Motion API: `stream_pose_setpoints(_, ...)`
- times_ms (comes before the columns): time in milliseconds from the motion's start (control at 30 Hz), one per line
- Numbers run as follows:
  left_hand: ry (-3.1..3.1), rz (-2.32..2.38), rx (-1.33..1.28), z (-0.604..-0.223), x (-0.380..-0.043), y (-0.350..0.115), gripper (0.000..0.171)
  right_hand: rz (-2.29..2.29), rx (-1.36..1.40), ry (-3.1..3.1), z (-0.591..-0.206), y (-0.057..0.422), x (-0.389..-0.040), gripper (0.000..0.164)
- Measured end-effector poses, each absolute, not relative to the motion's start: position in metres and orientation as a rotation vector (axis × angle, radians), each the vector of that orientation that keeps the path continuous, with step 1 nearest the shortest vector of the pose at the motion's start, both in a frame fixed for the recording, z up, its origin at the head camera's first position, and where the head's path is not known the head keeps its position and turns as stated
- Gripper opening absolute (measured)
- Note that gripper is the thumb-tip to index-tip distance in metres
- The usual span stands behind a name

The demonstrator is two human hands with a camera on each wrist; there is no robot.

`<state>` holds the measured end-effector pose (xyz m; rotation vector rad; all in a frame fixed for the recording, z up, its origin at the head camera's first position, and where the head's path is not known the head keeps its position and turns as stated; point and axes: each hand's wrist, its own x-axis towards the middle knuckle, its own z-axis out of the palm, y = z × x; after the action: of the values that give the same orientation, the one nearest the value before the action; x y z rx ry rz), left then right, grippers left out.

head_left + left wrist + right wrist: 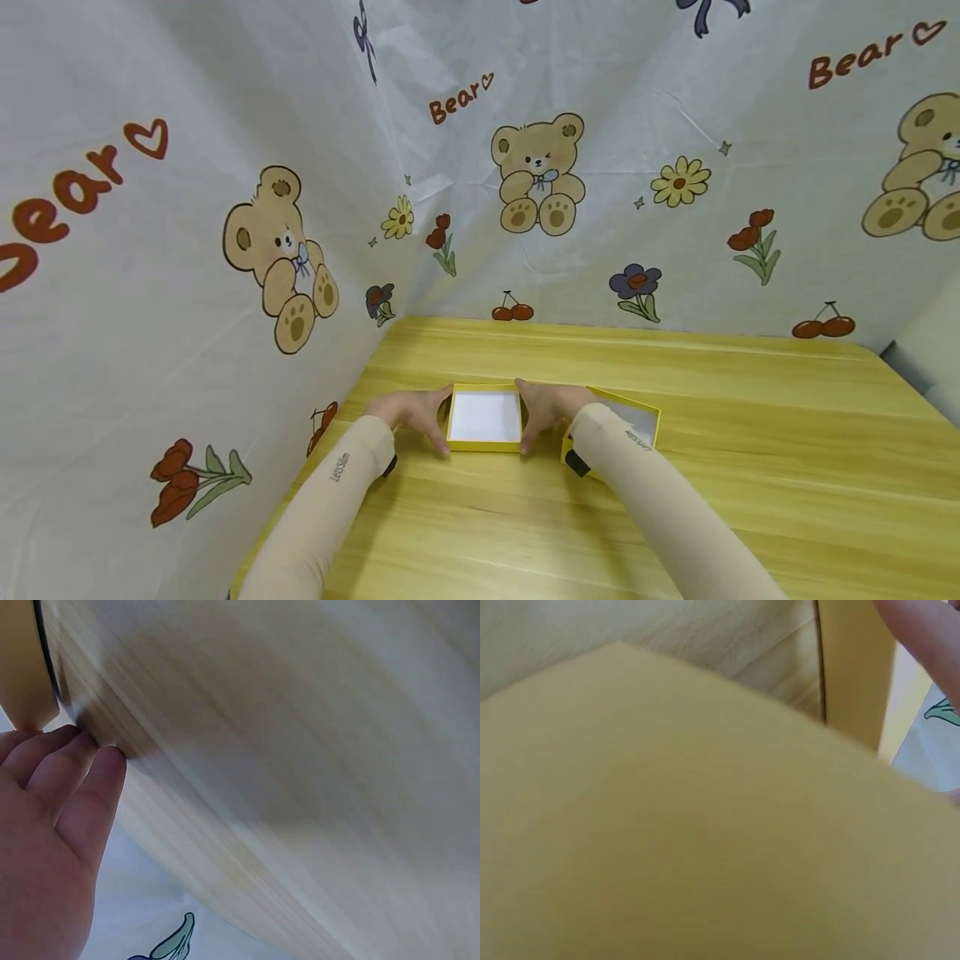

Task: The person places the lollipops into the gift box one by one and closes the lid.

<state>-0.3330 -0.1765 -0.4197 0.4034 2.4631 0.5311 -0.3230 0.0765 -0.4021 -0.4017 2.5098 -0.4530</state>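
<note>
A shallow yellow box (483, 446) with a white inside lies open side up on the table, between two hands. At its left side the left hand (415, 414) grips it, thumb at the front corner and fingers at the back. The right hand (546, 406) grips the opposite side in the same way. In the left wrist view, the left hand's fingertips (112, 757) reach the table beside the yellow box wall (22, 667). A second yellow box (651, 425), pale inside, stands tilted in view behind the right wrist, partly hidden by the sleeve. Its yellow wall (667, 840) fills most of the right wrist view.
The wood-grain table (750, 467) extends to the right and front. A white curtain (622, 92) printed with bears and flowers hangs along the back and left edges of the table. Beige sleeves (330, 508) cover both forearms.
</note>
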Motion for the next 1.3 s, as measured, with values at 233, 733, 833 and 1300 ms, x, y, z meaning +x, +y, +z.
stream_pose_setpoints(233,2.466,0.538,0.454,-0.418,-0.335,-0.175,0.133,-0.475,-0.397,2.534,-0.402,0.077,-0.324,0.126)
stream_pose_setpoints(733,2.327,0.863,0.538,-0.394,-0.342,-0.169,0.113,-0.546,-0.624,2.645,-0.386,0.087,-0.328,0.123)
stream_pose_setpoints(833,2.301,0.980,0.460,-0.390,-0.346,-0.168,0.103,-0.588,-0.671,2.701,-0.384,0.088,-0.328,0.122)
stream_pose_setpoints(1300,2.075,1.703,-0.128,-0.371,-0.359,-0.137,0.078,-0.651,-0.995,2.926,-0.365,0.110,-0.320,0.113)
